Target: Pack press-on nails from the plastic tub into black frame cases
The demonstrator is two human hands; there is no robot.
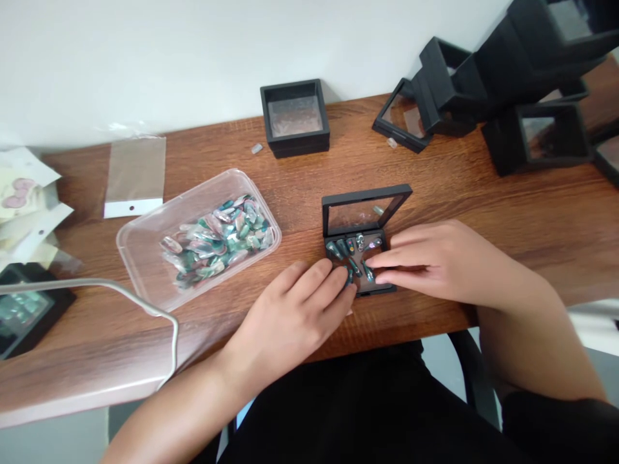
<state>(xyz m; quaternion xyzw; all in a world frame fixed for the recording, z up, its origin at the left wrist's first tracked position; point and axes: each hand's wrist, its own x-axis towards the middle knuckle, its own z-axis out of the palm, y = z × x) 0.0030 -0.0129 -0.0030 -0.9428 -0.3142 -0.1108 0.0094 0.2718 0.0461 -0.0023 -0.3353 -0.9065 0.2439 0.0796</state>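
Note:
A small black display box (pixel 377 290) lies on the table with its clear-windowed lid (pixel 367 216) raised. Inside it sit several glossy teal press-on nails (pixel 355 266), some with small ornaments. At the box's lower left corner, the curled fingers of my left hand (pixel 300 316) hold the edge and cover part of it; the thumb is mostly hidden. From the right, my right hand (pixel 435 261) reaches over the box, with finger and thumb closing on one press-on nail (pixel 369 272) near the middle.
Left of the box, a clear plastic tub (pixel 145 258) holds many loose press-on nails. An open black box (pixel 294 145) stands by the wall; more black boxes (pixel 503 77) are piled at right. A clear bag (pixel 135 174), packets (pixel 29 206) and a white cable (pixel 120 287) lie left.

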